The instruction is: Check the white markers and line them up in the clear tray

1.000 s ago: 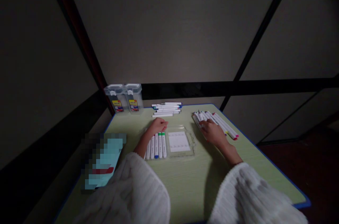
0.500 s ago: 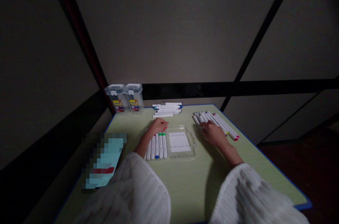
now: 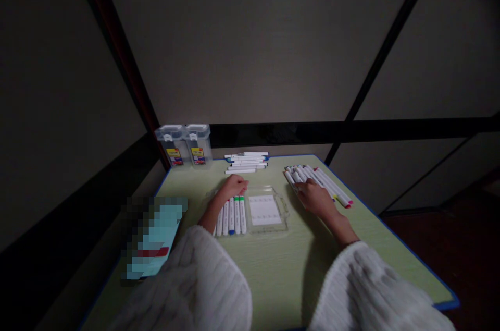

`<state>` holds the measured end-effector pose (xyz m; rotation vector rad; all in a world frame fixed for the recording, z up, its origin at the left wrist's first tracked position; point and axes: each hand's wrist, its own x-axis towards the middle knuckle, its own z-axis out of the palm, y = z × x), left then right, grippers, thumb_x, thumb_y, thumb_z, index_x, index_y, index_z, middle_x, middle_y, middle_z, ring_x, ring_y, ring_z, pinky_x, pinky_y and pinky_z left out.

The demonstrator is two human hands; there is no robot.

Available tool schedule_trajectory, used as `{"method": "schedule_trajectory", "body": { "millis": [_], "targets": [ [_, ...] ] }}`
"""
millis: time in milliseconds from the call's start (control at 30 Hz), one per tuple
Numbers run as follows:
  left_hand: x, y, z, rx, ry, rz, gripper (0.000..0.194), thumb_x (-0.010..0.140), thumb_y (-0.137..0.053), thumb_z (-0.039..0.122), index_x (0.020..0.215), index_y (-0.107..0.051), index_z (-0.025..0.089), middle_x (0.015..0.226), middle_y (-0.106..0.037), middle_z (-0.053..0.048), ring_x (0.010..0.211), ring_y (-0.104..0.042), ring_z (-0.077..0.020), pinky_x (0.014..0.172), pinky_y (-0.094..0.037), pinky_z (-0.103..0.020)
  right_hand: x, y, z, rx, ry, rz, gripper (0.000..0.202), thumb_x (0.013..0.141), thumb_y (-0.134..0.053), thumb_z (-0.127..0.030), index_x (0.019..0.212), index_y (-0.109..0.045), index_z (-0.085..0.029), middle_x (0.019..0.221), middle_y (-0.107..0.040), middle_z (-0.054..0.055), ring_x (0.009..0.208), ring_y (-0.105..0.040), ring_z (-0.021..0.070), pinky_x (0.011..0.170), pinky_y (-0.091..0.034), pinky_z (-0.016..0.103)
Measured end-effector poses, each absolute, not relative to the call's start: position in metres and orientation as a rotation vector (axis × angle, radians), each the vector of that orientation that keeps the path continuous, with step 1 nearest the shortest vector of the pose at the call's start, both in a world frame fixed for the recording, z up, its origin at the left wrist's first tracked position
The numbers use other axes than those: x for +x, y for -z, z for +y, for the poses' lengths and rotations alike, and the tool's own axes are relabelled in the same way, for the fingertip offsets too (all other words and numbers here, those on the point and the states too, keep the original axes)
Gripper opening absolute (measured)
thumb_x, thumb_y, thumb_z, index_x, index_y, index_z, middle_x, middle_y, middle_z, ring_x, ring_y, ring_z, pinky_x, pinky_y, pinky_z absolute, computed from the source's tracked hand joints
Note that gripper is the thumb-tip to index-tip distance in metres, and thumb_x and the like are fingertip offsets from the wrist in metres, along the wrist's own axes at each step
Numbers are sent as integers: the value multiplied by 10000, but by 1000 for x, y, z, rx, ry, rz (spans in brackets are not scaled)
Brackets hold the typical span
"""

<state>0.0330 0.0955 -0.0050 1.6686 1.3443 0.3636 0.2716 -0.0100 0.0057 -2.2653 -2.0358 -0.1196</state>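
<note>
A clear plastic case (image 3: pixel 285 220) lies opened flat on the light green table (image 3: pixel 273 273). White markers (image 3: pixel 237 219) stand side by side in its left half, and a white printed sheet (image 3: pixel 265 210) shows in the right half. Over the top of the left half rests my left hand (image 3: pixel 233 186), its fingers curled closed; what they hold, if anything, is hidden. My right hand (image 3: pixel 313 196) touches the near left side of a pile of white markers (image 3: pixel 326 180) at the right, fingers bent; whether one is gripped cannot be made out.
Two clear lidded boxes (image 3: pixel 199 146) with yellow labels stand at the back left. Several white pens (image 3: pixel 247 163) are stacked at the back middle. A pixelated light blue object (image 3: pixel 156 242) lies at the left edge. A wall rises behind the table.
</note>
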Motion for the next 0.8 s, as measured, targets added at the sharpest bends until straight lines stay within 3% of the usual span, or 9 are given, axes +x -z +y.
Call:
{"method": "schedule_trajectory", "body": {
  "millis": [433, 700, 800],
  "targets": [
    [32, 4, 96, 1752, -376, 1351, 296, 826, -483, 318, 1055, -521, 133, 1032, -563, -64, 874, -566, -171, 740, -486, -364, 272, -5, -10, -2216, 135, -2028, 298, 809, -443, -214, 1072, -584, -200, 967, -552, 130, 759, -598, 221, 620, -403, 280],
    [30, 1, 94, 1806, -373, 1350, 236, 831, -480, 308, 942, -557, 114, 878, -592, -34, 736, -576, -125, 646, -495, -298, 274, -3, -9, -2176, 170, -1988, 308, 812, -449, -255, 1083, -581, -192, 972, -542, 123, 709, -591, 204, 634, -415, 287],
    [30, 2, 94, 1807, -363, 1351, 257, 830, -480, 314, 983, -547, 120, 933, -587, -45, 785, -577, -142, 680, -495, -321, 272, -4, -8, -2068, 167, -1970, 301, 820, -443, -257, 1070, -588, -175, 963, -553, 114, 746, -583, 195, 685, -412, 278]
  ]
}}
